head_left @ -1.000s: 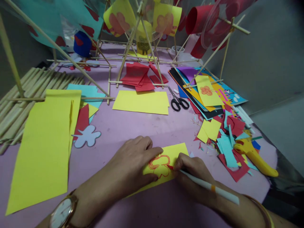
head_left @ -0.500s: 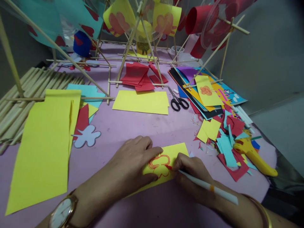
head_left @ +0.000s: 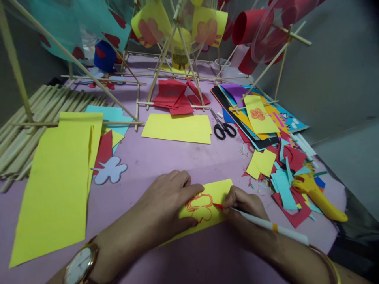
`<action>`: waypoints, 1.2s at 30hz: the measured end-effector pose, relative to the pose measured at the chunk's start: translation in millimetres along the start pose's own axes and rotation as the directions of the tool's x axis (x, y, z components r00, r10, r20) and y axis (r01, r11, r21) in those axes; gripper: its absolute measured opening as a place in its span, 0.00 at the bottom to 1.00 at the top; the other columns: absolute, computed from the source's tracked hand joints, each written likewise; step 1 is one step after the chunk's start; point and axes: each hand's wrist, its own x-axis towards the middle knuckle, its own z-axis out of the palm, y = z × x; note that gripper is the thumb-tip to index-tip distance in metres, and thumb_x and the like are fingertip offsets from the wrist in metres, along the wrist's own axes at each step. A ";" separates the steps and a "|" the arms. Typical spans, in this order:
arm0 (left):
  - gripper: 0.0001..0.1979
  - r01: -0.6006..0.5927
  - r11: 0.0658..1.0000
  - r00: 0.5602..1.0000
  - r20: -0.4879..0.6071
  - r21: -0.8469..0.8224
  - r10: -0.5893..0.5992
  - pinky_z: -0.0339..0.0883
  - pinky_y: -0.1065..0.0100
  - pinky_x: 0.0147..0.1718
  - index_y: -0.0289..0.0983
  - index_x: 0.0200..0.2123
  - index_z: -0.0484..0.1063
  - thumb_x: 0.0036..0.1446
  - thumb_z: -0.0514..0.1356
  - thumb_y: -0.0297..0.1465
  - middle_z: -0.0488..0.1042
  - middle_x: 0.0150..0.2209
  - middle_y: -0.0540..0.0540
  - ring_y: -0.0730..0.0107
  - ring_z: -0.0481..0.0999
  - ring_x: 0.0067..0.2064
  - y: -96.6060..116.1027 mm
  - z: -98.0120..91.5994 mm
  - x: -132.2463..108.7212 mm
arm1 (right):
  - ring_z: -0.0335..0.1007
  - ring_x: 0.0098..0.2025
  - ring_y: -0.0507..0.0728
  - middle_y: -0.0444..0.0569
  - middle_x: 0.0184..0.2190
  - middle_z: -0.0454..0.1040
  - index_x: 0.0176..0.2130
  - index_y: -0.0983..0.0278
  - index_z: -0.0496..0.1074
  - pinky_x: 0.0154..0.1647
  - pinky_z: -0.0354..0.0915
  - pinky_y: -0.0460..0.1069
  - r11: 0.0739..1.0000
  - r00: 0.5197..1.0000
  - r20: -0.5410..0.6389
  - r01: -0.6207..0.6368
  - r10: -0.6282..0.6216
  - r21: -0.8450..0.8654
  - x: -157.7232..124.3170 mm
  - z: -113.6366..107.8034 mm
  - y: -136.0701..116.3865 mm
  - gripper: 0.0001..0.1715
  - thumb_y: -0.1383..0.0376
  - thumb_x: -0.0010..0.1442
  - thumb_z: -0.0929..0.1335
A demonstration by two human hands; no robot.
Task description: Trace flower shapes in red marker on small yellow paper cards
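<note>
My left hand [head_left: 166,201] lies on a yellow paper strip [head_left: 223,189], thumb and forefinger apart, other fingers curled at the knuckles. Between thumb and forefinger shows a butterfly outline [head_left: 201,208] drawn in red, partly covered by the hand. Closed around a white felt-tip pen [head_left: 266,225] with a red tip is my right hand [head_left: 244,205]. The pen tip is just right of the drawn wing; whether it touches the paper I cannot tell. A cut-out white butterfly [head_left: 110,170] rests left of my left hand.
Large yellow sheets [head_left: 59,181] lie at left beside rolled paper sticks [head_left: 38,118]. Scissors [head_left: 223,128] and a yellow strip [head_left: 177,128] are ahead. Paper scraps [head_left: 284,185] and a yellow glue gun [head_left: 322,199] are at right. Stick frames [head_left: 186,51] with hanging paper stand behind.
My right hand has shifted right with the pen, whose tip has come away from the drawn outline. My left hand stays on the paper.
</note>
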 end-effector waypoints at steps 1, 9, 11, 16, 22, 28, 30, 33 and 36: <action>0.25 0.001 1.000 1.000 0.000 0.000 -0.001 0.52 0.64 0.34 0.48 0.48 0.66 0.45 0.68 0.36 0.65 0.39 0.50 0.61 0.64 0.39 -0.1 0.3 0.0 | 0.46 0.16 0.48 0.35 0.14 0.54 0.23 0.60 0.58 0.16 0.44 0.43 1.000 1.000 0.006 0.010 -0.010 -0.018 0.2 0.2 0.4 0.06 0.71 0.48 0.60; 0.23 -0.003 1.000 1.000 -0.017 0.006 0.003 0.52 0.64 0.33 0.47 0.46 0.67 0.46 0.68 0.37 0.65 0.38 0.49 0.61 0.64 0.38 -0.2 2.2 -1.1 | 0.49 0.16 0.48 0.35 0.15 0.55 0.27 0.61 0.60 0.16 0.47 0.43 0.977 0.988 0.056 0.149 -0.142 -0.150 6.8 6.4 -4.1 0.05 0.71 0.52 0.61; 0.23 -0.008 1.000 1.000 -0.023 0.004 0.008 0.52 0.64 0.33 0.47 0.45 0.67 0.45 0.68 0.36 0.65 0.38 0.49 0.61 0.64 0.38 -0.5 2.8 -1.7 | 0.51 0.17 0.48 0.36 0.16 0.57 0.28 0.61 0.61 0.17 0.49 0.43 0.961 0.973 0.106 0.220 -0.204 -0.171 8.1 8.0 -5.0 0.05 0.71 0.53 0.61; 0.23 -0.003 1.000 1.000 0.005 -0.018 0.003 0.53 0.64 0.33 0.47 0.46 0.67 0.45 0.68 0.36 0.65 0.38 0.49 0.61 0.64 0.39 1.1 -2.9 -1.4 | 0.55 0.17 0.48 0.36 0.17 0.60 0.29 0.60 0.60 0.18 0.52 0.42 0.891 0.939 0.128 0.342 -0.318 -0.297 7.8 9.4 0.9 0.07 0.72 0.54 0.60; 0.21 -0.012 1.000 1.000 0.005 -0.023 0.012 0.54 0.64 0.33 0.46 0.46 0.68 0.47 0.67 0.35 0.66 0.39 0.48 0.61 0.64 0.39 1.9 -5.5 -1.3 | 0.60 0.17 0.49 0.38 0.18 0.65 0.29 0.60 0.61 0.19 0.55 0.42 0.867 0.948 0.147 0.317 -0.282 -0.384 8.8 10.0 2.9 0.07 0.72 0.54 0.60; 0.21 -0.007 1.000 1.000 -0.006 -0.026 0.007 0.52 0.64 0.33 0.47 0.45 0.67 0.46 0.67 0.34 0.65 0.38 0.49 0.62 0.63 0.39 -0.5 0.2 -1.0 | 0.59 0.15 0.48 0.39 0.16 0.65 0.28 0.61 0.61 0.17 0.55 0.41 0.845 0.940 0.146 0.342 -0.310 -0.412 13.5 12.8 -5.4 0.06 0.71 0.53 0.59; 0.20 -0.006 1.000 1.000 -0.016 -0.020 0.005 0.51 0.64 0.33 0.47 0.44 0.67 0.47 0.66 0.35 0.65 0.38 0.49 0.62 0.63 0.38 -0.6 0.8 -0.6 | 0.59 0.14 0.48 0.39 0.15 0.65 0.27 0.61 0.61 0.16 0.54 0.41 0.846 0.944 0.144 0.329 -0.295 -0.421 13.8 13.5 -6.7 0.06 0.71 0.53 0.59; 0.20 -0.008 1.000 1.000 -0.025 -0.022 0.008 0.51 0.64 0.33 0.47 0.44 0.67 0.47 0.66 0.35 0.65 0.38 0.50 0.62 0.63 0.38 -0.3 1.4 -0.7 | 0.59 0.15 0.48 0.39 0.15 0.66 0.26 0.60 0.61 0.16 0.54 0.41 0.844 0.944 0.151 0.330 -0.293 -0.424 13.5 14.2 -5.3 0.06 0.70 0.53 0.59; 0.21 -0.010 1.000 0.999 -0.033 -0.020 0.010 0.51 0.64 0.33 0.48 0.45 0.67 0.46 0.66 0.34 0.64 0.37 0.50 0.63 0.63 0.38 -0.1 2.1 -1.3 | 0.60 0.15 0.48 0.39 0.15 0.66 0.26 0.60 0.61 0.16 0.53 0.41 0.834 0.944 0.137 0.330 -0.300 -0.442 13.4 14.9 -1.6 0.05 0.69 0.52 0.60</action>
